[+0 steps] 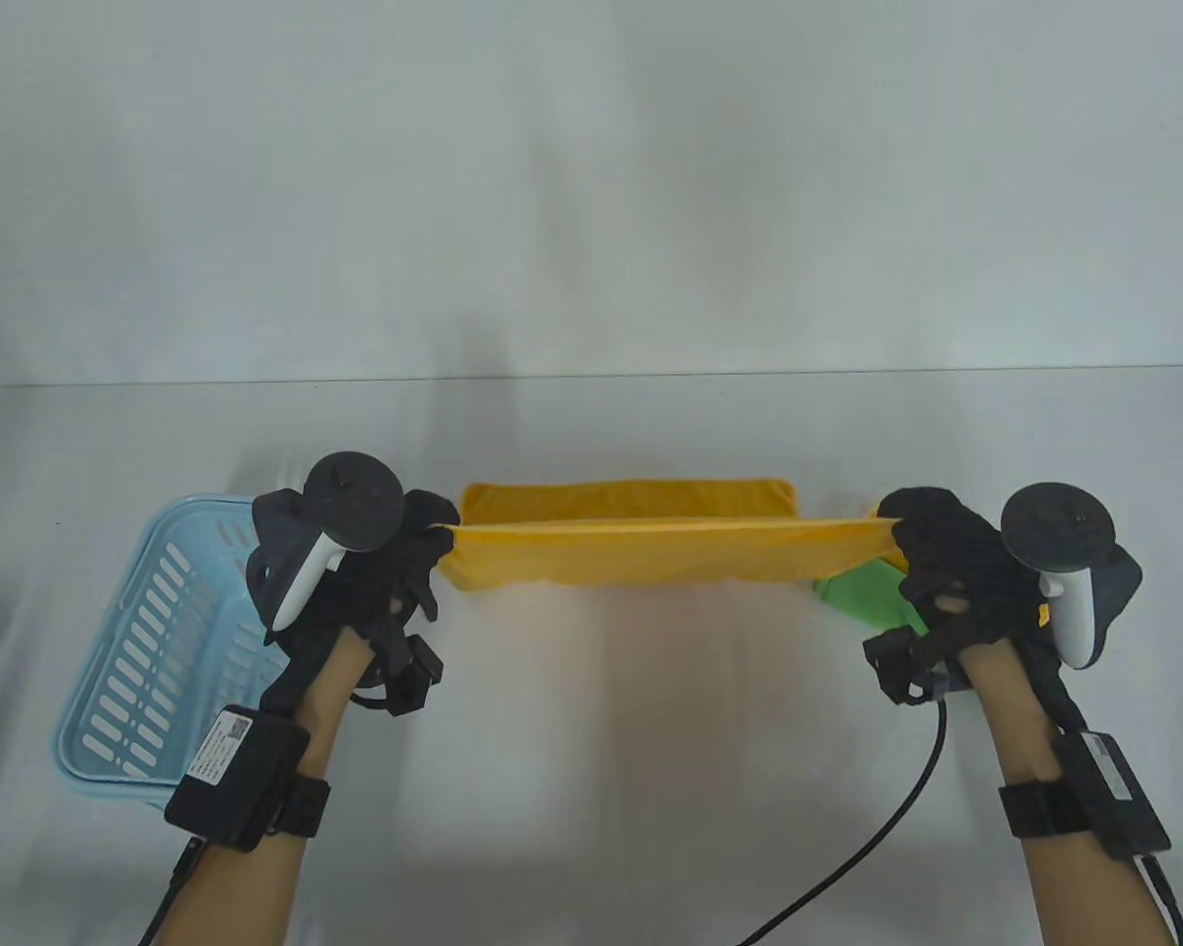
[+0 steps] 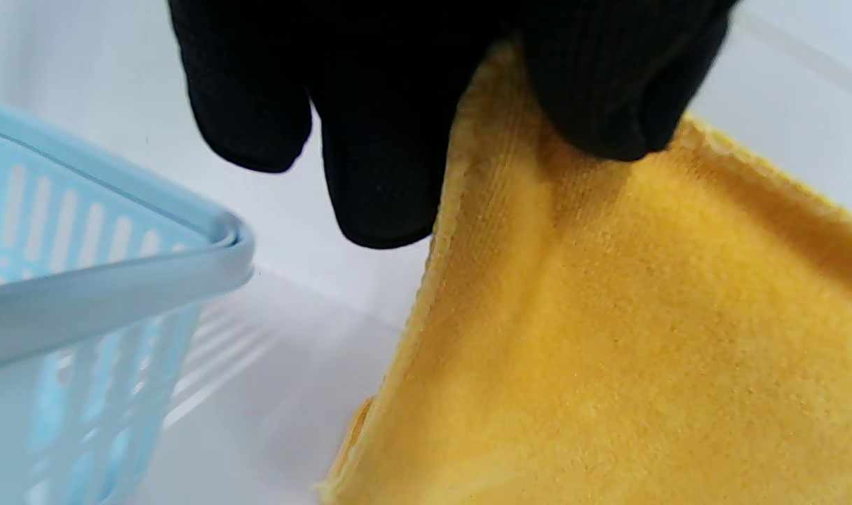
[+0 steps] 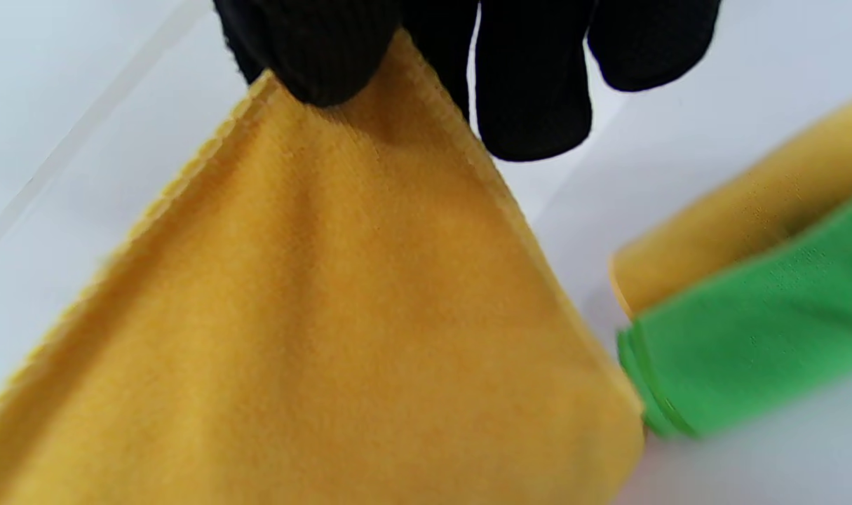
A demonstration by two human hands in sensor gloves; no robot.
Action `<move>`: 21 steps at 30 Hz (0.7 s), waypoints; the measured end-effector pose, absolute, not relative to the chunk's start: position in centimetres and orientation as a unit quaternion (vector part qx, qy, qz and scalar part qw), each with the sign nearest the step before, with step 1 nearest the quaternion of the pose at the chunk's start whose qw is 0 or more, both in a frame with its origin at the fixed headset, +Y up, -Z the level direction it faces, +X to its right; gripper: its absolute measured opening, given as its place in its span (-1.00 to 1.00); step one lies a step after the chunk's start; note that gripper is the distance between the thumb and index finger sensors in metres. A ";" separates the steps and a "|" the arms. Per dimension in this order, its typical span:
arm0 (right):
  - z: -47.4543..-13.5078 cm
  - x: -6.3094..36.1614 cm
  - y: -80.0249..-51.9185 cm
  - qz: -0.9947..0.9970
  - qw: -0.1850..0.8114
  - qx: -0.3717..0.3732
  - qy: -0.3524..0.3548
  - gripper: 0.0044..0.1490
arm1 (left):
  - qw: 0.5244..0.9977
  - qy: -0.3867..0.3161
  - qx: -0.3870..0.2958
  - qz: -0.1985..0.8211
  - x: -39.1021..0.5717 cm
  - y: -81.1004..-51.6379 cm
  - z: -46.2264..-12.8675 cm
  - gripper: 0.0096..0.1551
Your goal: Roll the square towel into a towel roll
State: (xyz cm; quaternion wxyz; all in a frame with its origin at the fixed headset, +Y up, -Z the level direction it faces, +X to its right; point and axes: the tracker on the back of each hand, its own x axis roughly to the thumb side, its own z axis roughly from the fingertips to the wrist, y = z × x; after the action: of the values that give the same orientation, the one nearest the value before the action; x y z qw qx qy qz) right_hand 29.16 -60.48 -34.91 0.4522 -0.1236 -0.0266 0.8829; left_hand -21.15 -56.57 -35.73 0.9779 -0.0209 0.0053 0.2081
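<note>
towel (image 1: 651, 552) at centre of counter (image 1: 591, 808), stretched between our hands: left hand (image 1: 355, 581) at 9 o'clock, right hand (image 1: 956, 581) at 3 | basket (image 1: 148, 631) on counter at 9, beyond left hand | two rolled towels (image 3: 755, 308) at 3, side by side, just beside the towel's corner

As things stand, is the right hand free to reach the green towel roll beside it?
Probably not yet: the right hand pinches a corner of the yellow towel, stretched taut to the left hand. The green towel roll lies close beside it, unobstructed once it lets go.
</note>
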 end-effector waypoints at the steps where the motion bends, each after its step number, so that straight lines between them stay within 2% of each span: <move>1: -34.4 29.3 -60.8 0.882 0.457 -0.114 -0.013 -0.55 | 0.978 -0.001 -0.029 0.207 -21.4 -57.0 -35.2 -0.58; 6: -31.5 29.8 -62.2 0.881 0.465 -0.075 0.035 -0.55 | 0.971 -0.046 -0.093 0.214 -22.0 -58.8 -32.6 -0.58; 16: -26.1 29.9 -64.9 0.892 0.429 -0.010 0.140 -0.55 | 0.966 -0.140 -0.175 0.128 -21.8 -61.2 -27.1 -0.57; 21: -24.5 29.9 -65.0 0.890 0.426 0.019 0.163 -0.54 | 0.946 -0.170 -0.243 0.134 -22.1 -62.3 -25.7 -0.57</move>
State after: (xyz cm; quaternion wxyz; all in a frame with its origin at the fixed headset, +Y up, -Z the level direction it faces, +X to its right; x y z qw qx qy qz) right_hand 29.87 -65.04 -24.54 0.4264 0.0194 0.1628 0.8896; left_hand -22.12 -62.33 -25.71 0.9456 -0.2430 -0.1698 0.1338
